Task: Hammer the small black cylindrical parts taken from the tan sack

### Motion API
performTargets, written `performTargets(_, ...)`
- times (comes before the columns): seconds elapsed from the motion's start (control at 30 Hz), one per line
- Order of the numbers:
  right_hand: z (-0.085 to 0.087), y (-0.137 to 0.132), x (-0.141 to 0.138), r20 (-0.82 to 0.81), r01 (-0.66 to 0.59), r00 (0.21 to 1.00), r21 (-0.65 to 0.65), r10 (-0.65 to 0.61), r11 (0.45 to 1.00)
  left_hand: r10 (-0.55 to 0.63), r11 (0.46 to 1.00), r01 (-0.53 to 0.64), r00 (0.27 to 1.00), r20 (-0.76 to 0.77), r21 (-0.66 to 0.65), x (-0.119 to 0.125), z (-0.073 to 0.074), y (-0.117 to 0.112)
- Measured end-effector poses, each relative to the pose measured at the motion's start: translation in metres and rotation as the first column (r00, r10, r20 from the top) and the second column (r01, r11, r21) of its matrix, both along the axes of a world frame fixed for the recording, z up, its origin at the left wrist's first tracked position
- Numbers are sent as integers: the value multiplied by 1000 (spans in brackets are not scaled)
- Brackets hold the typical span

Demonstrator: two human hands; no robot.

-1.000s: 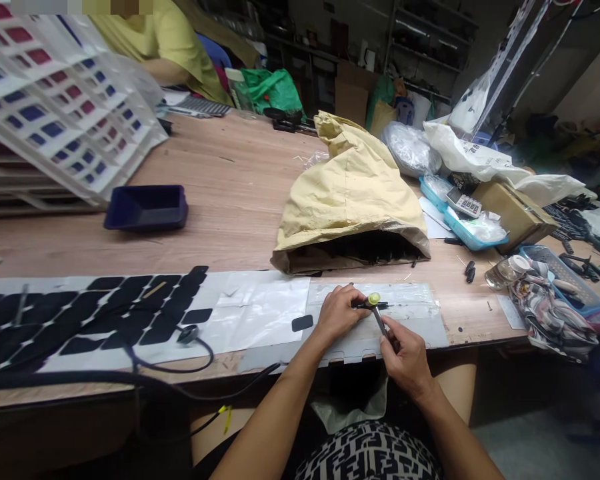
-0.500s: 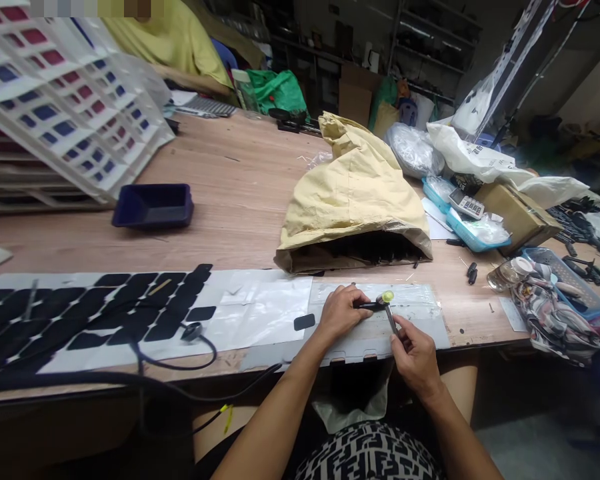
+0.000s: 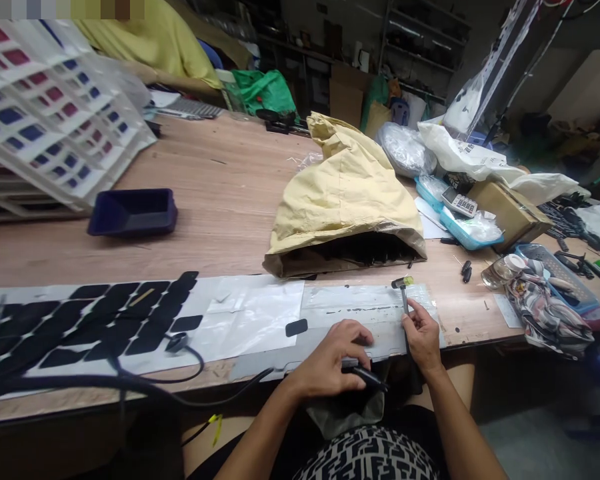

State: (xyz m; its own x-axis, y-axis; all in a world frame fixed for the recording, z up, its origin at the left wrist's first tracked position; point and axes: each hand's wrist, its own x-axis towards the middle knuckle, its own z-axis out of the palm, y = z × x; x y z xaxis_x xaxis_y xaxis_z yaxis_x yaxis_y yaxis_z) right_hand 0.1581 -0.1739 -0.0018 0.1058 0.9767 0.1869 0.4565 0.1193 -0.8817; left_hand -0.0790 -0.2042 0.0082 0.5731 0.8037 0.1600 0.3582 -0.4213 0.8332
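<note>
My left hand is at the table's front edge, thumb and fingers closed around a slim black piece whose exact kind I cannot make out. The piece sticks out over the edge, above a grey bag at my lap. In my right hand is a small hammer, held by its handle with the yellowish-tipped head up, over the right part of a grey sheet. One black rounded pad lies left of my hands on white film.
Rows of black pads and a thick black cable lie left. A yellow sack opens toward me. Behind are a dark blue tray and white crate; a jar stands right. A person in a yellow sleeve sits opposite.
My left hand has drawn the black piece back from the grey sheet to the table edge. The hammer has moved right and slightly up, away from it. The view has shifted slightly right.
</note>
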Motion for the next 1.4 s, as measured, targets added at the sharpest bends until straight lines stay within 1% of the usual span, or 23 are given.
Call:
performTargets(0.1, 2, -3, -2, 41, -7, 999, -2, 7, 1000, 27, 999, -24, 998, -61, 45, 5, 0, -18)
performTargets(0.17, 2, -3, -2, 45, 1, 999, 2, -1, 1000, 19, 1000, -18, 999, -49, 25, 7, 1, -19)
performTargets(0.2, 2, -3, -3, 45, 1, 999, 3, -1, 1000, 29, 1000, -29, 999, -32, -1, 7, 2, -16)
performTargets(0.23, 1, -3, -3, 45, -2, 999, 3, 2, 1000, 67, 997, -67, 998, -16, -31, 8, 3, -10)
performTargets(0.3, 0, -2, -2, 46, -10, 999, 5, 10, 1000, 219, 972, -219, 976, -3, -89, 10, 7, 7)
performTargets(0.33, -1, -2, -3, 46, -12, 999, 8, 12, 1000, 316, 943, -315, 949, -13, -106, 12, 8, 19)
performTargets(0.4, -3, -2, -3, 47, -12, 999, 18, 11, 1000, 495, 861, -498, 867, -62, -103, 17, 12, 47)
performTargets(0.47, -4, -2, -2, 54, -11, 998, 29, 10, 1000, 626, 767, -637, 769, -129, -76, 23, 16, 77)
performTargets(0.5, -4, -2, -2, 61, -12, 998, 34, 10, 999, 669, 726, -684, 727, -156, -72, 27, 18, 92)
performTargets(0.57, -5, -2, -2, 78, -11, 997, 45, 7, 999, 732, 649, -757, 648, -210, -77, 33, 19, 117)
performTargets(0.63, -6, -3, -2, 92, -6, 996, 56, 1, 998, 767, 583, -810, 577, -281, -72, 40, 18, 136)
performTargets(0.7, -7, -3, -1, 96, -6, 995, 60, 0, 998, 779, 536, -843, 516, -356, -48, 44, 15, 148)
performTargets(0.73, -8, -4, -1, 95, -7, 995, 61, 1, 998, 778, 526, -850, 497, -384, -36, 46, 12, 152)
performTargets(0.8, -8, -4, -2, 93, -9, 996, 63, 3, 998, 774, 524, -852, 484, -409, -17, 47, 8, 156)
performTargets(0.87, -8, -4, -2, 95, -10, 996, 65, 4, 998, 772, 529, -849, 493, -401, -25, 45, 5, 157)
performTargets(1.0, -6, -5, -2, 104, -15, 995, 62, 8, 998, 753, 554, -823, 560, -345, -125, 32, 5, 153)
performTargets(1.13, -6, -5, -2, 114, -18, 993, 72, 10, 997, 740, 589, -789, 613, -276, -172, 12, 4, 137)
performTargets(1.2, -5, -5, -2, 114, -19, 993, 73, 11, 997, 710, 636, -746, 666, -232, -196, 0, 1, 124)
performTargets(1.23, -5, -5, -2, 113, -19, 994, 71, 11, 997, 677, 674, -709, 705, -211, -209, -5, -1, 116)
performTargets(1.33, -4, -5, -3, 111, -16, 994, 66, 8, 998, 525, 800, -554, 832, -177, -230, -16, -6, 92)
performTargets(1.4, -4, -5, -3, 110, -13, 994, 65, 6, 998, 437, 858, -470, 880, -186, -207, -19, -7, 80)
